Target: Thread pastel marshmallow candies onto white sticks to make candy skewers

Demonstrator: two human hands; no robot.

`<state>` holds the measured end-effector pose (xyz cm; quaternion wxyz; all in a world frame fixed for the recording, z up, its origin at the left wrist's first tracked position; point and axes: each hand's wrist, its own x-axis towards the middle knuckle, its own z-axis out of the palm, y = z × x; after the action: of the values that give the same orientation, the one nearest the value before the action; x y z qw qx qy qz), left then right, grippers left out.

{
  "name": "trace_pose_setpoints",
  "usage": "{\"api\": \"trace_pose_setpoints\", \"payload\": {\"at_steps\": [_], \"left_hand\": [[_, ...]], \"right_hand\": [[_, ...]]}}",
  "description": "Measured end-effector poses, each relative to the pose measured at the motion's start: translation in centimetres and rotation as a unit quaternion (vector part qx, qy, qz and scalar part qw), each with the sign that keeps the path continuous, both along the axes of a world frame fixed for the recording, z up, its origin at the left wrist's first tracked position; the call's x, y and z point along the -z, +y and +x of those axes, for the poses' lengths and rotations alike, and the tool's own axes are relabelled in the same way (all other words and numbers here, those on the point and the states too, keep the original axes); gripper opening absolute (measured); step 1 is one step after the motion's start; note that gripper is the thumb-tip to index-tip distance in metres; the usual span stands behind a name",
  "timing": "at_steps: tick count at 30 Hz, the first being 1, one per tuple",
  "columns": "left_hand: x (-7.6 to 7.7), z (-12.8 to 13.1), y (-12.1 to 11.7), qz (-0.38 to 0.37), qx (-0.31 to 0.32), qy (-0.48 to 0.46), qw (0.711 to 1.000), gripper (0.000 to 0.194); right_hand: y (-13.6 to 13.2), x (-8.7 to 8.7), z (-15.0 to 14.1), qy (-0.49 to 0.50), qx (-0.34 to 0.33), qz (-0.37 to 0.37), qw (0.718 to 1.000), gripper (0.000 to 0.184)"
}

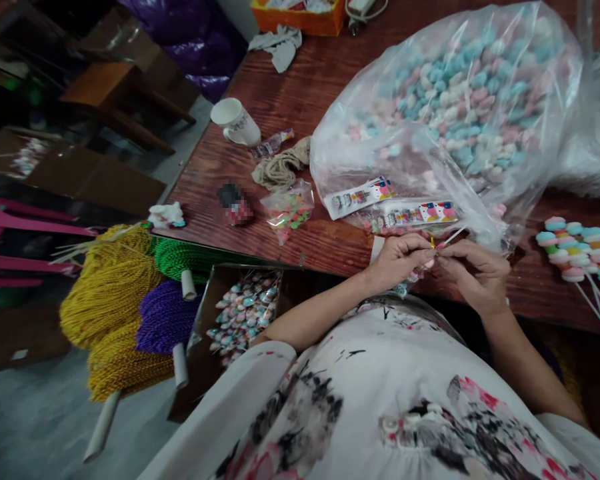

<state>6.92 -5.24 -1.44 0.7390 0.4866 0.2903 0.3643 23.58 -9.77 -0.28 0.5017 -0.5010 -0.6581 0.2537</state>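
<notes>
Clear-wrapped pastel marshmallow skewer (420, 272), pinched at its neck

The left hand (399, 259) is closed on the skewer's gathered neck, thumb against forefinger. The right hand (480, 270) meets it there, thumb and forefinger seemingly pinched on a thin gold tie (433, 242); the detail of that hold is too small to make out. The skewer's long axis runs aslant: its wrapped sweet end lies under the left hand, toward the person, while the slim white stick (454, 236) points away and to the right. So the sweets are nearer the left hand, the stick's tip nearer the right.

Just beyond the grip lies a white card strip with colourful print (357, 199); farther out bulges a large clear plastic bag of pink, white and blue marshmallows (480, 100). Right of the grip, well apart, rest pastel marshmallow skewers with white sticks (570, 247). To its left, a small clear packet of red, green and orange sweets (290, 212) lies on the dark red-brown wooden table (326, 245). Below left stands an open brown cardboard box (200, 373).
</notes>
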Motion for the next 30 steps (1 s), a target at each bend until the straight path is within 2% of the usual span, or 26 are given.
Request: {"api": "trace_pose_setpoints", "payload": {"at_steps": [4, 8, 11, 14, 16, 17, 18, 20, 22, 23, 25, 26, 28, 30], "left_hand": [[0.0, -0.1, 0.0, 0.003, 0.008, 0.012, 1.0, 0.036], [-0.1, -0.2, 0.3, 0.085, -0.029, 0.022, 0.996, 0.034], [-0.1, -0.1, 0.6, 0.144, -0.052, 0.029, 0.988, 0.031], [-0.4, 0.1, 0.7, 0.201, -0.051, 0.027, 0.978, 0.028], [-0.7, 0.2, 0.7, 0.246, -0.042, 0.039, 0.968, 0.029], [-0.9, 0.1, 0.7, 0.268, -0.035, 0.053, 0.961, 0.029], [-1.1, 0.0, 0.7, 0.288, -0.028, 0.068, 0.955, 0.03], [-1.6, -0.2, 0.8, 0.317, -0.015, 0.095, 0.943, 0.031], [-2.0, -0.5, 0.9, 0.332, -0.011, 0.112, 0.936, 0.03], [-2.3, -0.7, 0.9, 0.335, -0.01, 0.115, 0.935, 0.03], [-2.8, -0.9, 0.8, 0.328, 0.001, 0.116, 0.938, 0.028], [-3.1, -1.0, 0.7, 0.314, 0.012, 0.113, 0.943, 0.027], [-3.6, -1.1, 0.4, 0.256, 0.049, 0.096, 0.961, 0.026], [-3.9, -1.3, 0.2, 0.146, 0.101, 0.069, 0.982, 0.026]], "right_hand": [[-0.2, 0.2, 0.2, 0.039, -0.022, -0.047, 0.998, 0.007], [-0.9, 0.6, -0.7, 0.096, 0.026, -0.099, 0.99, 0.005], [-1.1, 1.3, -1.4, 0.2, 0.041, -0.169, 0.964, 0.012], [-0.6, 2.0, -1.4, 0.352, -0.026, -0.258, 0.899, 0.021], [0.0, 2.2, -1.0, 0.387, -0.098, -0.308, 0.864, 0.027], [0.3, 2.2, -0.7, 0.374, -0.131, -0.324, 0.859, 0.029], [0.5, 2.1, -0.4, 0.344, -0.153, -0.327, 0.867, 0.03], [0.9, 1.7, 0.4, 0.223, -0.162, -0.276, 0.921, 0.026], [1.2, 1.4, 1.2, 0.044, -0.138, -0.141, 0.979, 0.017], [1.3, 1.3, 1.6, -0.041, -0.122, -0.06, 0.99, 0.013], [1.5, 1.3, 2.3, -0.157, -0.106, 0.071, 0.979, 0.007], [1.6, 1.3, 2.7, -0.185, -0.104, 0.109, 0.971, 0.007], [1.6, 1.5, 3.1, -0.206, -0.105, 0.148, 0.962, 0.008], [1.4, 1.6, 3.3, -0.197, -0.12, 0.174, 0.957, 0.01]]}}
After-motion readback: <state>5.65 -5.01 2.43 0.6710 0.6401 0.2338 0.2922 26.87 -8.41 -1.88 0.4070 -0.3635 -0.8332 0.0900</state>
